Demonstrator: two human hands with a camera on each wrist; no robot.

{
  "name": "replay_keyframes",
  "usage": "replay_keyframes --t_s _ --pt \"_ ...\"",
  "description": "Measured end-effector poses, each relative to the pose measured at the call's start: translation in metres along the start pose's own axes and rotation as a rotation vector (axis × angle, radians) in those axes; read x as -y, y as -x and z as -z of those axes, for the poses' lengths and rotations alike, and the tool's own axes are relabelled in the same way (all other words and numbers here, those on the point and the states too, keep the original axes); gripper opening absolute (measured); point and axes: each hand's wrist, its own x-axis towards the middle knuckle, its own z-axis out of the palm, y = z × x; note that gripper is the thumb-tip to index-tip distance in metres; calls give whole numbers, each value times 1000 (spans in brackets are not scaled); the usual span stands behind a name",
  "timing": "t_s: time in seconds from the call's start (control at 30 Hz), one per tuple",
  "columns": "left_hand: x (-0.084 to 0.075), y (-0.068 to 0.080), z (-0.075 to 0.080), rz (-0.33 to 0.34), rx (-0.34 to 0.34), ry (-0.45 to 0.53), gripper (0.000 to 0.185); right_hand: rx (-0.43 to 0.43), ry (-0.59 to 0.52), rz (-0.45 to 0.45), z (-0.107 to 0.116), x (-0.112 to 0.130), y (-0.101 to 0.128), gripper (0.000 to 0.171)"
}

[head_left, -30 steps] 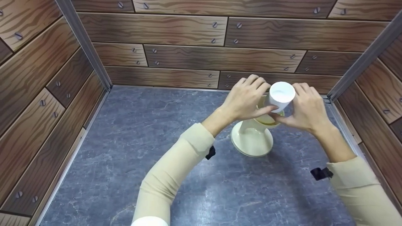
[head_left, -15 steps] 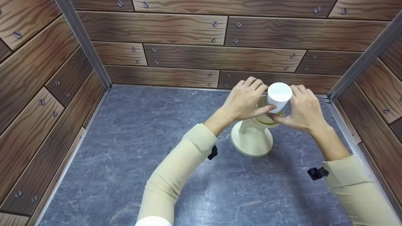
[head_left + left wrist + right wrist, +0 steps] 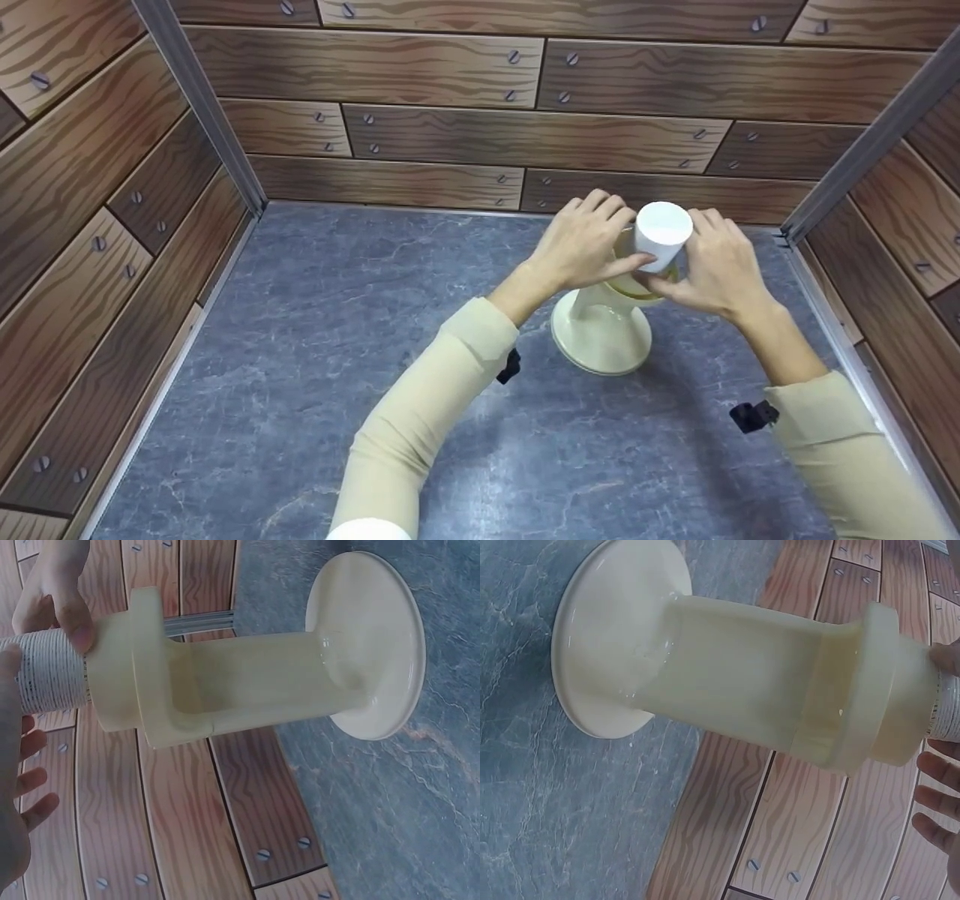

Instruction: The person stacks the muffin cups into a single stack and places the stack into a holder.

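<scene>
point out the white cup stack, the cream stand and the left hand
white cup stack (image 3: 663,225), head view, flat top end
cream stand (image 3: 602,346), head view, round base
left hand (image 3: 585,240), head view, back of hand

one cream stand (image 3: 600,337), one white stack (image 3: 663,234) (ribbed), two hands

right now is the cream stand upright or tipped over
Upright. The cream stand has its round base flat on the grey table, and both hands hold the white cylinder at its top.
</scene>
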Motion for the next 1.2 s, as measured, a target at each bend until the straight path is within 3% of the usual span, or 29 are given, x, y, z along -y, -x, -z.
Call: replay_keyframes --t_s 1.2 --pt "2 2 -20 49 92 25 63 41 -20 -39 -15 -9 1 75"
